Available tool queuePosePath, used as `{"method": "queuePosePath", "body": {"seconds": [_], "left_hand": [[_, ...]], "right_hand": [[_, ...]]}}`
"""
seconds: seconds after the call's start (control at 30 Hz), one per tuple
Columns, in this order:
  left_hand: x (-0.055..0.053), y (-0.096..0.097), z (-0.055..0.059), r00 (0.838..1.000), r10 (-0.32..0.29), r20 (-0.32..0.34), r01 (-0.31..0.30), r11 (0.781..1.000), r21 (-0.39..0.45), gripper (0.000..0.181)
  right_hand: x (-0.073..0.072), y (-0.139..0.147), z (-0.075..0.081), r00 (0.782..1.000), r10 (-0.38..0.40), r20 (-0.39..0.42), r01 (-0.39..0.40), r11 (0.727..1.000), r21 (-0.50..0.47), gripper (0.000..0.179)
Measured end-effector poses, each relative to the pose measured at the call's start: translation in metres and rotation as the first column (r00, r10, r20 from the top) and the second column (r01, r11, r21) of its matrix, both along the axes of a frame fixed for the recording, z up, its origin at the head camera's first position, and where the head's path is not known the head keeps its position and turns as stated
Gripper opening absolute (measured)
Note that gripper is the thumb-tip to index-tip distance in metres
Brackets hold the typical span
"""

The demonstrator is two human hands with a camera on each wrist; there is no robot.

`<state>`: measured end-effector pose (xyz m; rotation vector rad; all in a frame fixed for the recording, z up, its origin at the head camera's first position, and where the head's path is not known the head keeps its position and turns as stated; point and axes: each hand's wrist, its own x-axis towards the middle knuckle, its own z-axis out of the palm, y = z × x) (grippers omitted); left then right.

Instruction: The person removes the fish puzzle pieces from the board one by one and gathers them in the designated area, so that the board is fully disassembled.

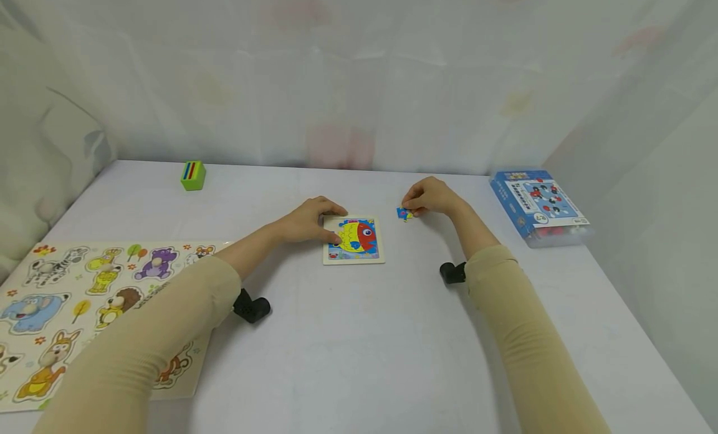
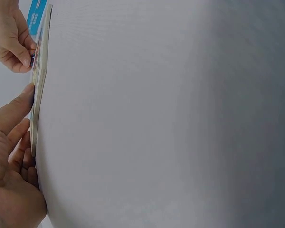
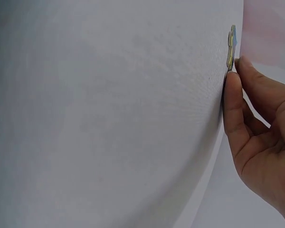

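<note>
Thumb and forefinger of the left hand stand wide apart, the thumb resting on the left side of the fish puzzle, flat on the smooth white worktop. Its yellow-bodied, red-headed fish sits on blue inside a pale, square, thin-edged frame. Further right, the right hand narrowly pinches a small, irregular blue-and-yellow puzzle piece.

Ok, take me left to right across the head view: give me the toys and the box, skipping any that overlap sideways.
Animal board → fish puzzle → small piece → blue box.
</note>
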<state>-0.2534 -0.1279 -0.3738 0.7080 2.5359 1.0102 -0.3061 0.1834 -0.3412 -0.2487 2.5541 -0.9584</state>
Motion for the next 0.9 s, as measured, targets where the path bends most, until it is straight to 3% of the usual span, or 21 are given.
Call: {"method": "queuePosePath", "body": {"seconds": [0.3, 0.6, 0.9], "left_hand": [[0.000, 0.000, 0.000, 1.000, 0.000, 0.000, 0.000, 1.000, 0.002, 0.061], [-0.001, 0.000, -0.002, 1.000, 0.003, 0.004, -0.003, 1.000, 0.010, 0.061], [0.001, 0.000, 0.001, 1.000, 0.003, 0.005, -0.003, 1.000, 0.003, 0.061]], "right_hand": [[-0.003, 0.001, -0.003, 1.000, -0.016, -0.021, 0.016, 0.999, -0.030, 0.022], [0.001, -0.004, 0.006, 0.998, -0.021, -0.066, 0.018, 0.999, -0.033, 0.024], [0.006, -0.021, 0.007, 0.997, 0.028, -0.066, -0.033, 0.997, -0.073, 0.023]]}}
